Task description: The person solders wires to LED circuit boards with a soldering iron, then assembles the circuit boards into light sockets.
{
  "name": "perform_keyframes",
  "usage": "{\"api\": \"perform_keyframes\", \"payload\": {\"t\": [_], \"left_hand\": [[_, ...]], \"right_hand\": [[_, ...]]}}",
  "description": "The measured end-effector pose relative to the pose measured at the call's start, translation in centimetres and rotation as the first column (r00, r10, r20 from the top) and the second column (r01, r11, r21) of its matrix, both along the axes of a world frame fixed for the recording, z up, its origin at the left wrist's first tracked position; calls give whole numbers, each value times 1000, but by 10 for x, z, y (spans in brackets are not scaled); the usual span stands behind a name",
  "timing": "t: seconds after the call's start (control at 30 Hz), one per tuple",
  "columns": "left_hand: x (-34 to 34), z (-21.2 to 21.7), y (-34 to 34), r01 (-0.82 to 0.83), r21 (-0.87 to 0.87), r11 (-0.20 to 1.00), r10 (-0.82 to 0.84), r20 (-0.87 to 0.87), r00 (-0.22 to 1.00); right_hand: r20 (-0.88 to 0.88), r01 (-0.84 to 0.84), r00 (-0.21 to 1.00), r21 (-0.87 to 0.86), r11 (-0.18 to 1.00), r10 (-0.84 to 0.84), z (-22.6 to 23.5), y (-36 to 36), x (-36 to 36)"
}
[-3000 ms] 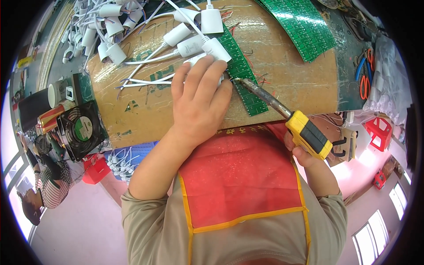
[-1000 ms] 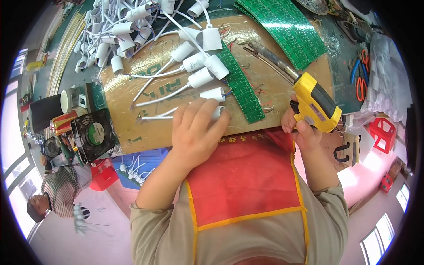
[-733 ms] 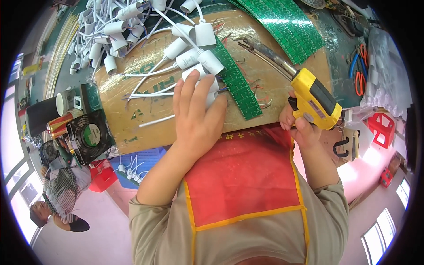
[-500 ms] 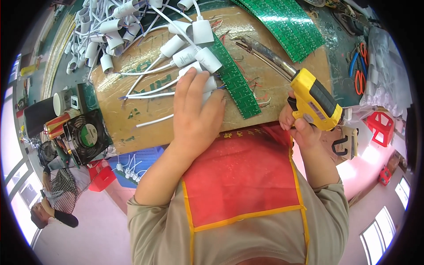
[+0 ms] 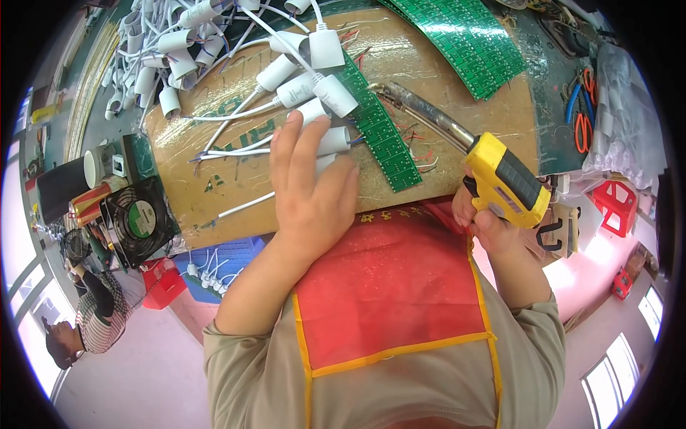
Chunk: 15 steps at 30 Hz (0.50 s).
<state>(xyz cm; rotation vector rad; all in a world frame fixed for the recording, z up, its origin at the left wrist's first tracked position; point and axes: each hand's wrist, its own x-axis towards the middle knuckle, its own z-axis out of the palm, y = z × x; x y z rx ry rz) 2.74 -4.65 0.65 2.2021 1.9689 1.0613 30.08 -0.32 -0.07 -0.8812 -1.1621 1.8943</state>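
White cylindrical plastic sockets (image 5: 334,139) with white cables lie beside a narrow green circuit board strip (image 5: 386,146), on a brown cardboard sheet (image 5: 493,132).

The left hand (image 5: 307,191) lies over the nearest sockets, its fingertips touching them; whether its grip is closed around one cannot be told. The right hand (image 5: 487,223) has its grip wrapped around a yellow and black pistol-shaped soldering tool (image 5: 504,182), whose metal tip is at the far part of the strip; contact there is not clear. Thin red wires lie along the strip's right side. Farther out, a heap of similar white sockets (image 5: 176,41) covers the upper left of the dark green table (image 5: 554,154), large green circuit panels (image 5: 464,43) lie at the upper right, and a black square fan (image 5: 139,218) stands at the left.
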Motion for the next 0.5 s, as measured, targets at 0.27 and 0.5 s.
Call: {"api": "perform_keyframes", "payload": {"t": [0.27,0.5], "left_hand": [[16,1,12,-35,1,999,35,-40,999],[12,-7,13,-16,22,1000,15,46,999]], "right_hand": [[-16,-119,993,33,992,119,4,-9,18],[21,-148,989,9,989,148,2,-14,30]]}}
